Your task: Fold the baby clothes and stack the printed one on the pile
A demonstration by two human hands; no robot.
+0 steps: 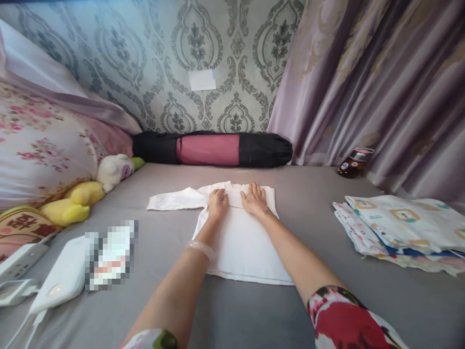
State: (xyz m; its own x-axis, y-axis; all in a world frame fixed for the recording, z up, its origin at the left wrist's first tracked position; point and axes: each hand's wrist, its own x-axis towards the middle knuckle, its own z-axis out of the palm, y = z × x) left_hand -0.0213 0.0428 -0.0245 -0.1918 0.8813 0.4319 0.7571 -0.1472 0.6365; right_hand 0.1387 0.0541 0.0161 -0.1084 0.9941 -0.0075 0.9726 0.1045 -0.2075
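Observation:
A small white long-sleeved shirt (247, 247) lies spread on the grey sheet, its hem toward me. One sleeve (178, 199) stretches out to the left; on the right no sleeve sticks out, and a folded layer crosses the upper chest. My left hand (218, 202) rests on the upper left of the shirt near the sleeve's shoulder, fingers slightly bent and holding nothing. Flat on the upper right part is my right hand (255, 198), its fingers spread and its thumb pointing left.
Folded patterned cloths (403, 218) are stacked at right, with a dark bottle (354, 162) behind them. A black and pink roll (209, 149) lies along the wall. Plush toys (114, 172), a white power bank (63, 271), a power strip (22, 259) and a blurred packet (114, 254) are at left.

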